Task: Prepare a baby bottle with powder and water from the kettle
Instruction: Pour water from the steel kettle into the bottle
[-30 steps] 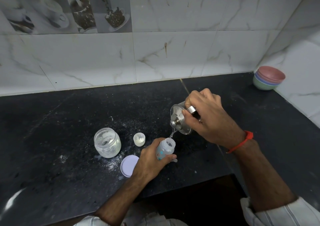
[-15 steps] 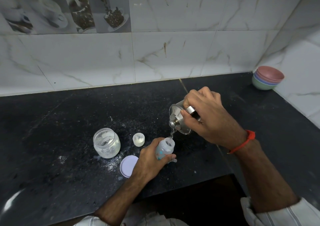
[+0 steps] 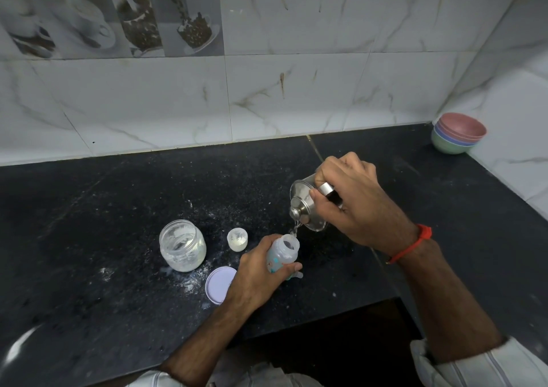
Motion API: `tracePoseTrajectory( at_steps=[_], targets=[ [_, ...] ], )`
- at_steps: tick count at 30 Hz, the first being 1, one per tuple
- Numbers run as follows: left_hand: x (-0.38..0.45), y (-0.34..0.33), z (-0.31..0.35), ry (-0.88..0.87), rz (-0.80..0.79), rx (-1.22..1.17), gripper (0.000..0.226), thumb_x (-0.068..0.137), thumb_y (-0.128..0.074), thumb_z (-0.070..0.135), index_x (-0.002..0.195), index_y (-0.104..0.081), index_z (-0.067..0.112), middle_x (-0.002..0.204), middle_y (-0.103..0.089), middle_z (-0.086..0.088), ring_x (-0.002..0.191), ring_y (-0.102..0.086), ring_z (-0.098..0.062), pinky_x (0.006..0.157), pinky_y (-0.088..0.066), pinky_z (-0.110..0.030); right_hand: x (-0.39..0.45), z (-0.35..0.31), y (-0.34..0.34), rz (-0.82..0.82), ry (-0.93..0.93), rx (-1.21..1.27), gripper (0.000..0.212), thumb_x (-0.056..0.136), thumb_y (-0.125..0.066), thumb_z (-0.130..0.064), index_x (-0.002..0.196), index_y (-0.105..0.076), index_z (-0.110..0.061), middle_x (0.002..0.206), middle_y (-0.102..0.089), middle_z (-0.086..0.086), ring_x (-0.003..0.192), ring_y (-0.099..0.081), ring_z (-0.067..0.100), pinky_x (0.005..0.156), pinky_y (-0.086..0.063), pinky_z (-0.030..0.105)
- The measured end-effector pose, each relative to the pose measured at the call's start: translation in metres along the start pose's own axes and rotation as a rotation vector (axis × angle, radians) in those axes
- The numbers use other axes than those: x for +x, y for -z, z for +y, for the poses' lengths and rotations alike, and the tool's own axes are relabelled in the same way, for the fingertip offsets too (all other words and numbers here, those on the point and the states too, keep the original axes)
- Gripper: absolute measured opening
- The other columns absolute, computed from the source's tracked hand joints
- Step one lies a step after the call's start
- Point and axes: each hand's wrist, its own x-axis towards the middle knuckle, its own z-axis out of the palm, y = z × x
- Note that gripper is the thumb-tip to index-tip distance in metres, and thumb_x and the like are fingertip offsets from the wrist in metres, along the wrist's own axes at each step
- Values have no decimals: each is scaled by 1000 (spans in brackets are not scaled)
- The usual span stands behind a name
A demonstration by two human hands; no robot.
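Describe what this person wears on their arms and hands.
Both hands, left hand and right hand, are bare, with no gloves. A red thread band circles the right wrist. Pale striped sleeves are pushed up, leaving both forearms uncovered.

We see a stack of bowls point(image 3: 458, 133) in the far right corner of the black surface point(image 3: 103, 208). The pink one is on top. Behind is a white tile wall point(image 3: 296, 90) with cup pictures point(image 3: 89, 24).

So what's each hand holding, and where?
Left hand wraps the baby bottle around its body; right hand holds the kettle by its handle.
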Motion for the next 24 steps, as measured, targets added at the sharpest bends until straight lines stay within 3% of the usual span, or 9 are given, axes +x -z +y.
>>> tracePoseTrajectory(
  at_steps=[7, 9, 12, 14, 16, 19, 21, 24],
  targets=[
    [1, 3, 11, -43, 47, -42, 51, 73, -82, 65, 115, -55, 59, 111, -68, 29, 106, -63, 8, 78, -49, -6, -12, 14, -27, -3, -151, 190, 32, 101, -56, -28, 80, -35, -39, 84, -44, -21, 89, -41, 11, 86, -28, 32],
    [1, 5, 13, -50, 59, -52, 51, 72, -82, 65, 115, -54, 62, 113, -67, 32, 105, -66, 6, 78, -51, -8, -17, 19, -35, 17, -202, 254, 40, 102, -61, -19, 80, -36, -39, 82, -45, -24, 89, -43, 11, 84, -32, 33],
    [-1, 8, 12, -41, 82, -46, 54, 71, -83, 67, 117, -56, 58, 111, -68, 31, 104, -67, 6, 78, -51, -7, -24, 30, -48, 75, -294, 401, 36, 102, -62, -17, 80, -42, -36, 82, -49, -28, 81, -43, 6, 75, -39, 22],
    [-2, 9, 11, -30, 99, -41, 55, 71, -83, 67, 118, -58, 56, 111, -69, 32, 104, -66, 7, 78, -49, -5, -30, 37, -56, 124, -358, 502, 27, 102, -61, -23, 81, -45, -28, 78, -49, -21, 73, -42, 3, 67, -38, 16],
    [-3, 10, 10, -25, 111, -48, 52, 71, -82, 67, 116, -57, 58, 113, -68, 33, 105, -66, 8, 79, -49, -5, -35, 42, -66, 180, -439, 676, 24, 99, -60, -28, 81, -45, -21, 75, -45, -15, 71, -42, 6, 66, -38, 20],
    [-4, 12, 10, -20, 119, -66, 49, 74, -84, 60, 114, -55, 62, 113, -68, 33, 105, -66, 7, 79, -50, -6, -43, 52, -90, 278, -645, 959, 26, 100, -61, -26, 77, -48, -25, 85, -49, 8, 82, -45, 20, 74, -41, 36],
    [-4, 15, 10, -12, 136, -77, 49, 78, -87, 52, 111, -53, 66, 113, -68, 33, 104, -66, 8, 79, -50, -6, -49, 60, -110, 347, -798, 1056, 29, 103, -61, -19, 77, -51, -27, 89, -52, 10, 88, -48, 22, 81, -41, 43],
    [-4, 20, 7, 25, 190, -91, 51, 79, -88, 46, 112, -53, 62, 110, -71, 28, 103, -67, 8, 80, -51, -8, -56, 74, -140, 469, -983, 1124, 30, 104, -60, -19, 76, -52, -27, 80, -56, -1, 81, -51, 14, 76, -42, 39]
  ],
)
